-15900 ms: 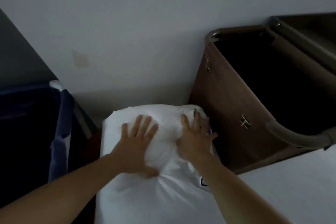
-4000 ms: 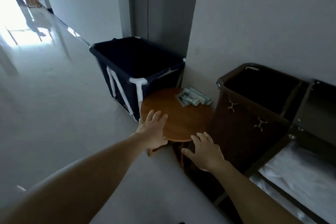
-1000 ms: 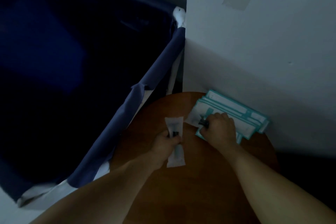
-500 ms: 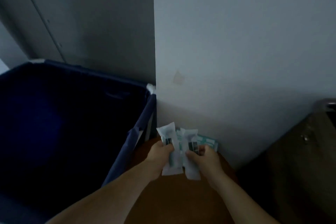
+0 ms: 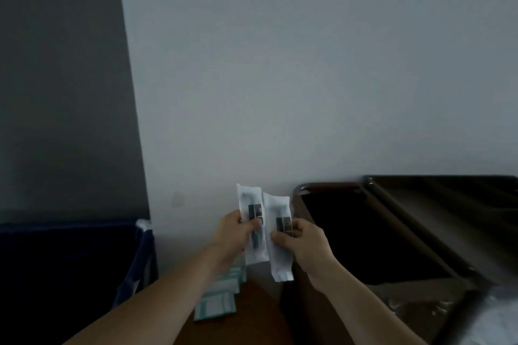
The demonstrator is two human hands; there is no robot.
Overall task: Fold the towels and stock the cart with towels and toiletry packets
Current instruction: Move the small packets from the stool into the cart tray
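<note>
Both hands are raised in front of a pale wall (image 5: 280, 64), each holding one toiletry packet upright. The left hand (image 5: 234, 235) has its grip clamped on the left packet (image 5: 248, 199), thumb on the near face and fingers curled behind it. The packet is white, with a dark label near its middle and a dark item showing through below. The right hand (image 5: 305, 244) has its grip clamped on the right packet (image 5: 277, 209) in the same way, thumb across the front just below a dark label. The two packets stand side by side and their inner edges overlap slightly, the left one a little higher than the right.

Below the left forearm, a loose stack of teal-and-white packets (image 5: 221, 297) lies on the far left part of a round wooden bench (image 5: 252, 314), near the wall. To the left of the bench stands a navy fabric bin (image 5: 70, 260) with a white corner fitting at its far right corner. To the right stands the brown cart (image 5: 330, 186), its dark bag open at the top and just right of the right hand. At the near right corner, white fabric (image 5: 499, 314) lies in the cart behind a dark bar; the dim light hides its folds. A dark grey panel (image 5: 61, 78) fills the far left.
</note>
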